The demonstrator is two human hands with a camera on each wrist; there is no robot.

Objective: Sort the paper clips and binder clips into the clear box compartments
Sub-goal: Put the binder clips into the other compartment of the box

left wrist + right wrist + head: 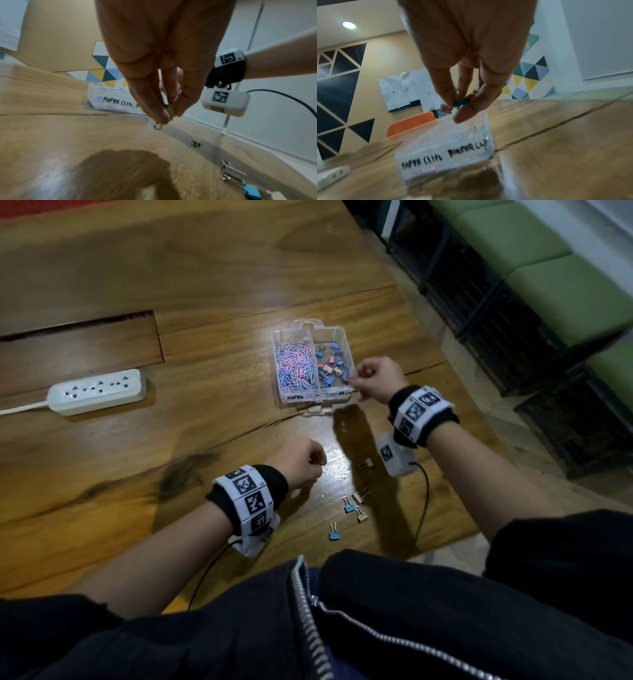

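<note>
The clear box (310, 329) stands on the wooden table, paper clips (295, 368) filling its left compartment and binder clips (330, 362) lying in its right one. My right hand (371, 378) hovers at the box's right front corner and pinches a dark teal binder clip (461, 101) between thumb and fingers. My left hand (303, 462) is lower, in front of the box, pinching a tan binder clip (170, 113) with its wire loop hanging below. Several loose binder clips (349, 506) lie on the table near me, among them a blue one (334, 531).
A white power strip (97, 392) with its cord lies at the left of the table. A gap in the boards (78, 323) runs behind it. The table's right edge (459, 378) drops to black crates and green cushions. Wrist-camera cables trail over the near edge.
</note>
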